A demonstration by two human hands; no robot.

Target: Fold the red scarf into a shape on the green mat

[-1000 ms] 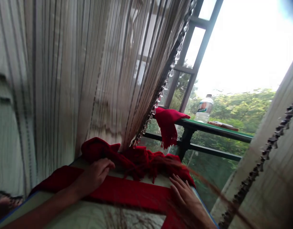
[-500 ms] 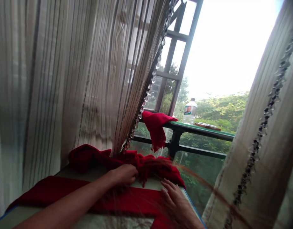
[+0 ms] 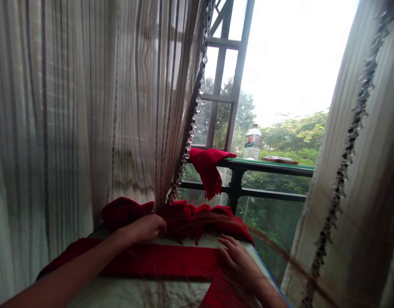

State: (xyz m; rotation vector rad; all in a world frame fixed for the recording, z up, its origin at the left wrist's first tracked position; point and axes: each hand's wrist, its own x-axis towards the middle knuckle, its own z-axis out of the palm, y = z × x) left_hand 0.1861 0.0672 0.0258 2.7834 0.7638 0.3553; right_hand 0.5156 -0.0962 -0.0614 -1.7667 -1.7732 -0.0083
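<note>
A long red scarf lies flat across a pale surface in front of me. More of the red cloth is bunched in a heap at the far edge by the curtain. My left hand is curled at the near side of that heap, fingers closed against the cloth. My right hand lies flat on the scarf's right part, fingers stretched out. A second red scarf end with a fringe hangs over the green window ledge.
A striped sheer curtain with a beaded edge hangs at left, and another curtain at right. A plastic water bottle and a flat brown object stand on the ledge. Window bars and trees lie beyond.
My left hand went right to the bunched cloth, then drew back a little left along it. My right hand stayed flat on the scarf. The view shifted rightward and up.
</note>
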